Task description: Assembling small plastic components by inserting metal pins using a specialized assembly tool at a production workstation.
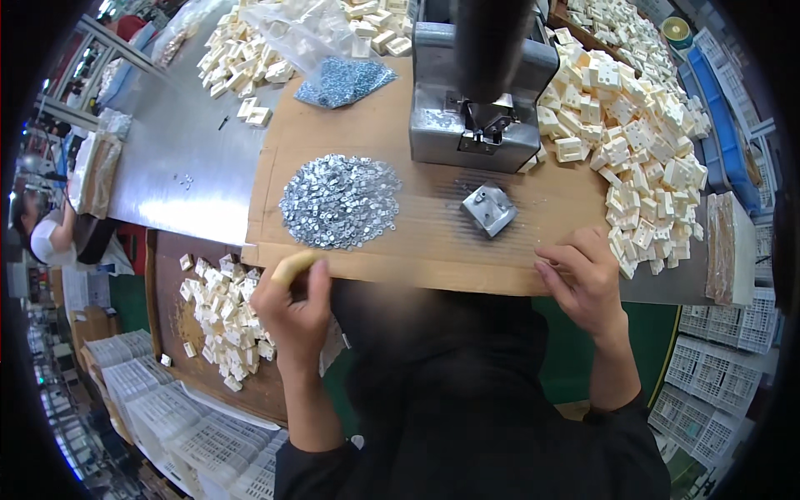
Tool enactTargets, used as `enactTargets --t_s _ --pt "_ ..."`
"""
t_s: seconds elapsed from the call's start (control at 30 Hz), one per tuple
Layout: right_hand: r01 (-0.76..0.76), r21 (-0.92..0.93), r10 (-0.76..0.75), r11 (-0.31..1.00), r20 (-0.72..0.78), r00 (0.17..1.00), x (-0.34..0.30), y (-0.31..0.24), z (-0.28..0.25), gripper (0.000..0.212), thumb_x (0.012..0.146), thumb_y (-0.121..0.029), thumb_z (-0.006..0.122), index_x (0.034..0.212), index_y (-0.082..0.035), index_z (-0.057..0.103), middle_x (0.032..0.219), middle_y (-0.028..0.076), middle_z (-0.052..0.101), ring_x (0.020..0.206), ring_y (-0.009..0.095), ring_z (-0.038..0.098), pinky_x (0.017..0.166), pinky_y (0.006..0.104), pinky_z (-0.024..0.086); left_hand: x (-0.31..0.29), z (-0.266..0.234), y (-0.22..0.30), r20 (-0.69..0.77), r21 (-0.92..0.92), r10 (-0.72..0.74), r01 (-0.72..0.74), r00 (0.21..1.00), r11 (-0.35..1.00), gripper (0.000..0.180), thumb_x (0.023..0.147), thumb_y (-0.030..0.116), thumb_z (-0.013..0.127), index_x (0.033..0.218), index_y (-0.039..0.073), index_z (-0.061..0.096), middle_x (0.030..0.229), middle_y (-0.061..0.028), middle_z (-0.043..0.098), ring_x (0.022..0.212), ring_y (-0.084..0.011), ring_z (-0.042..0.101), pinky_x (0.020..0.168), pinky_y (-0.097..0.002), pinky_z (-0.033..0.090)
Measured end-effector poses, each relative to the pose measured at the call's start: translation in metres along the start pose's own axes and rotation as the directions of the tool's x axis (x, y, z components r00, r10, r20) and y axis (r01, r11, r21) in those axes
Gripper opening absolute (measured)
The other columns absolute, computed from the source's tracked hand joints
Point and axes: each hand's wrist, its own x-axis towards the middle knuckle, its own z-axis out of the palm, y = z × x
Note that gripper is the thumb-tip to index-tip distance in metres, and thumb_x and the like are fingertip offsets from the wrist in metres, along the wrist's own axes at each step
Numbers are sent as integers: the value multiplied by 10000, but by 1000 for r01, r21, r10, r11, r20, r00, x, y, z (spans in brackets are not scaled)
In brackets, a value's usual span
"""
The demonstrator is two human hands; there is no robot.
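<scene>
My left hand [293, 304] is at the cardboard's near edge, just below a heap of small silvery metal pieces [340, 202]. A yellow cover wraps its index finger, which curls toward the thumb. The fingers look closed; whether anything is between them is hidden. At the right end of the same edge, my right hand [583, 279] has thumb and forefinger drawn together, beside a large pile of cream plastic blocks [642, 142]. Anything in that pinch is too small to make out. Between the hands, farther back, a metal fixture block [489, 209] sits on the cardboard, in front of a grey press machine [475, 137].
The cardboard sheet [333, 137] covers the middle of the metal table [158, 167]. A bag of small metal parts [346, 82] lies behind the heap. More cream blocks [229, 321] fill a brown tray at lower left. White crates [708, 367] stand low at right.
</scene>
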Motion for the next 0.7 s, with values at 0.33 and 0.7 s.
enactTargets --t_s 0.33,0.7 --pt "-174 91 175 981 -5 985 -35 0 -5 121 794 8 761 903 -40 733 706 59 585 647 221 528 621 348 414 55 43 34 411 174 217 -310 886 935 156 848 97 768 1001 72 781 892 -78 674 746 -269 672 672 -373 522" --pt "-149 102 155 984 -56 986 -22 9 -30 107 794 -16 777 887 -53 738 692 57 599 630 225 544 600 354 412 74 55 41 605 247 302 -534 737 808 69 835 112 685 836 85 748 820 -78 623 706 -297 669 632 -418 537"
